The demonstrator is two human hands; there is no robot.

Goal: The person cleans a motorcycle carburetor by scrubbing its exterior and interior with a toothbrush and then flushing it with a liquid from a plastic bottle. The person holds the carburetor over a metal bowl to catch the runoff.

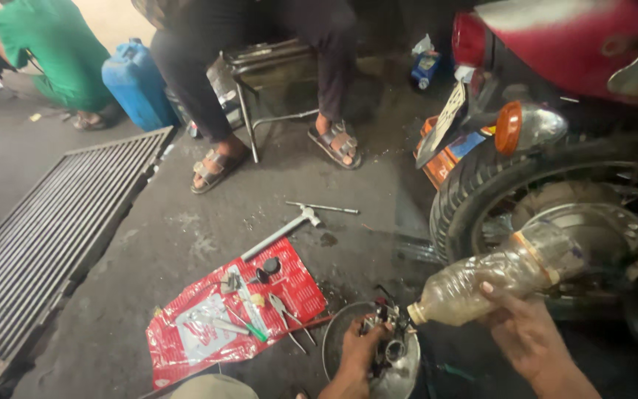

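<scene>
My right hand (527, 330) grips a clear plastic bottle (498, 277) tilted sideways, its mouth pointing down-left over a round metal bowl (335, 341). My left hand (359, 352) holds a small dark metal engine part (389, 334) inside that bowl, just under the bottle's mouth. The bowl stands on the oily grey floor at the bottom of the view.
A red plastic sheet (234, 321) with small tools and parts lies left of the bowl. A T-shaped wrench (293, 222) lies beyond it. A motorcycle rear wheel (555, 214) stands right. A radiator grille (53, 236) lies left. A person in sandals (275, 89) sits on a stool; a blue jerrycan (138, 83) stands behind.
</scene>
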